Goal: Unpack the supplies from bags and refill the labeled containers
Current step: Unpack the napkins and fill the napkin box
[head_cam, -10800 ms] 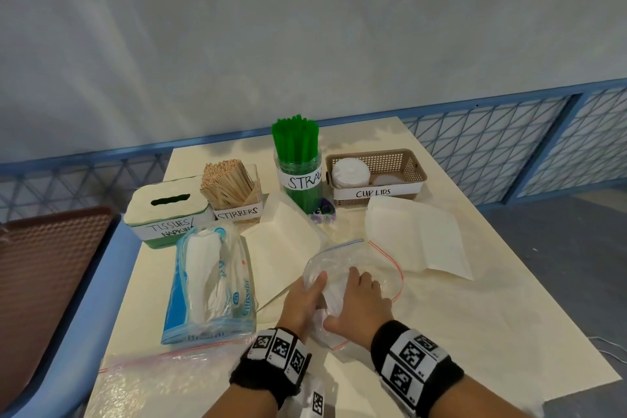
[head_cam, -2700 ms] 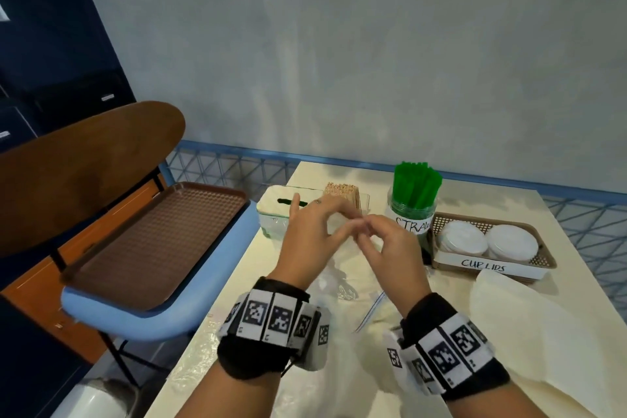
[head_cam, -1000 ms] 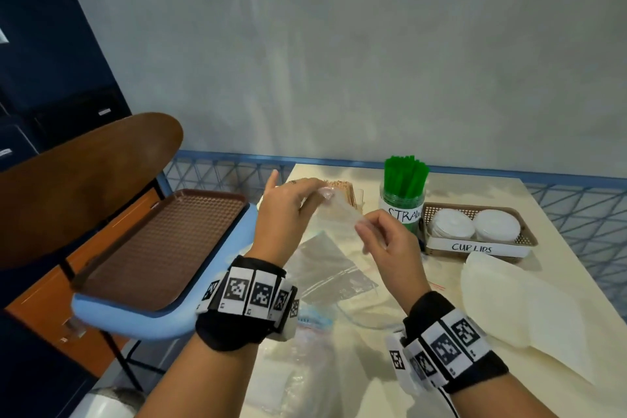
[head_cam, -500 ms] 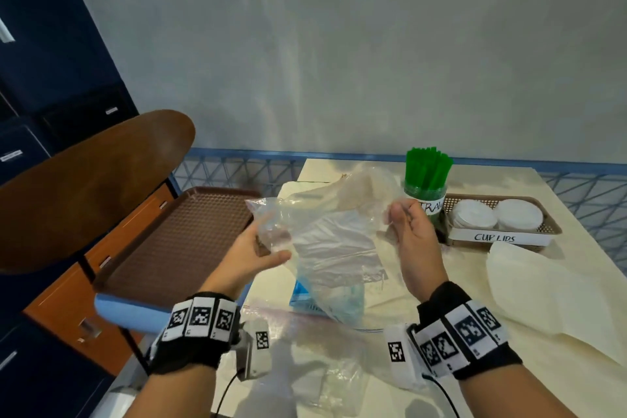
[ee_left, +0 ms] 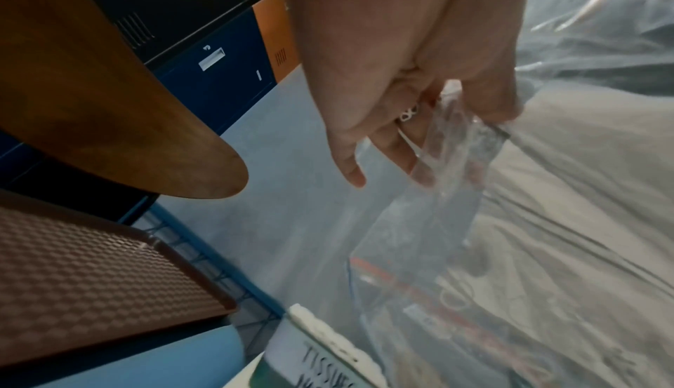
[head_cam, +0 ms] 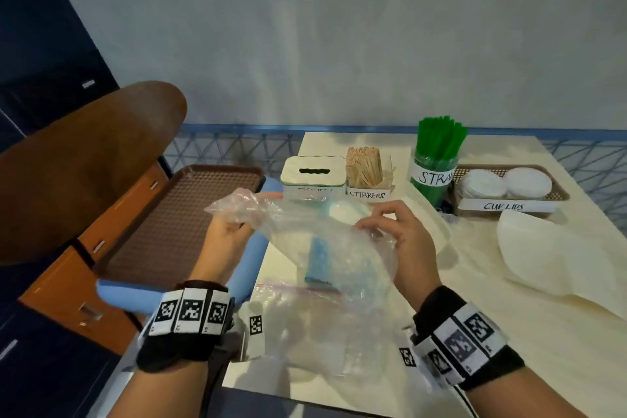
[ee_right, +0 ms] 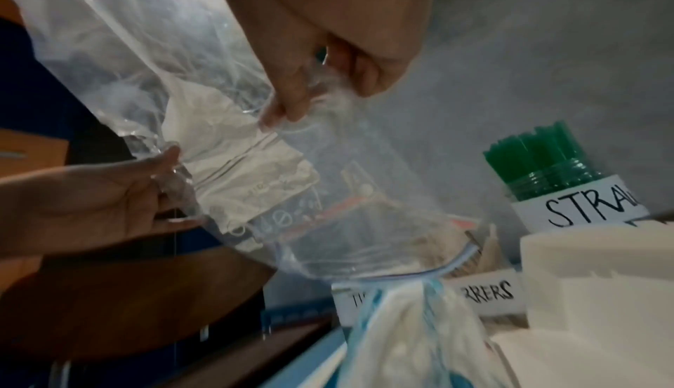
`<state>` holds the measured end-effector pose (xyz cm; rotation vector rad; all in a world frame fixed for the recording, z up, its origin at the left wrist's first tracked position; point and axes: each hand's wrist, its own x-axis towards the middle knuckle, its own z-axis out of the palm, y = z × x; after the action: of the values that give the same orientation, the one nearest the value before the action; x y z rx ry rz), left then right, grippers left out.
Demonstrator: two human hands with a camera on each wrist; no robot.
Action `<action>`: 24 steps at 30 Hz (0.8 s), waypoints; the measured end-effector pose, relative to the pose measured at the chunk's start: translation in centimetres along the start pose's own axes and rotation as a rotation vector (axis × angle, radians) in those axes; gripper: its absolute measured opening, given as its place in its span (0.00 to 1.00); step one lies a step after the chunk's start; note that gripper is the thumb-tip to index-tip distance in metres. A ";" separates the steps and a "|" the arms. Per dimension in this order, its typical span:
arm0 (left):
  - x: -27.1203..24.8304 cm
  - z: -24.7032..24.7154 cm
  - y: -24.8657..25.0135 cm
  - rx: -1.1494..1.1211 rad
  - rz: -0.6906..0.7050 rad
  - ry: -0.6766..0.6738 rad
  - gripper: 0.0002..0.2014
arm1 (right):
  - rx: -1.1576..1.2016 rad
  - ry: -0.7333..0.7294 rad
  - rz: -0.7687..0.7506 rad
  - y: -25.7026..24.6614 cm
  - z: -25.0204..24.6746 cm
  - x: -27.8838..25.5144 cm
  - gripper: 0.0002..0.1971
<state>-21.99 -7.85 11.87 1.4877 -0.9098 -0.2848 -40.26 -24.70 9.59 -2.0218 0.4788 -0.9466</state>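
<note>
Far left: brown chair back (head_cam: 84,159), then a brown textured tray (head_cam: 176,220) on a blue seat, just beside the cream table (head_cam: 509,332)

Left hand (head_cam: 225,234) raised over the table's left edge, fingers (ee_left: 386,146) and thumb curled round a bunched corner of a clear zip bag (head_cam: 305,241), gripping it

Zip bag held up off the table between both hands, crumpled, mouth with its red and blue seal pointing away toward the containers; through the plastic, a blue tissue pack (head_cam: 319,261) lying on the table below

Behind the bag, along the far edge: white tissue box (head_cam: 312,173) with a slot on top, box labelled STIRRERS (head_cam: 366,176) full of wooden sticks, green jar of straws (head_cam: 436,159), basket marked CUP LIDS (head_cam: 509,190) with two stacks of white lids

Right hand (head_cam: 403,234) at the bag's other side, fingers (ee_right: 291,97) bent and pinching the plastic

Another clear bag (head_cam: 305,332) flat on the table near the wrists; far right, white paper bags (head_cam: 556,258) lying flat
</note>
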 end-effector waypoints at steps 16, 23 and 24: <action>-11.2 -2.0 -11.3 0.600 -0.396 -0.208 0.17 | -0.276 -0.790 0.633 5.9 3.2 -9.4 0.22; -11.4 -0.7 -14.3 0.641 -0.630 -0.072 0.19 | -0.468 -0.582 0.749 7.4 4.3 -9.6 0.18; -11.5 -0.5 -14.4 0.663 -0.650 -0.089 0.20 | -0.498 -0.585 0.751 7.8 4.6 -9.5 0.18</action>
<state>-23.98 -1.46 -5.33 2.3948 -0.5798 -0.5593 -42.80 -20.91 -2.66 -2.1389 1.0988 0.2447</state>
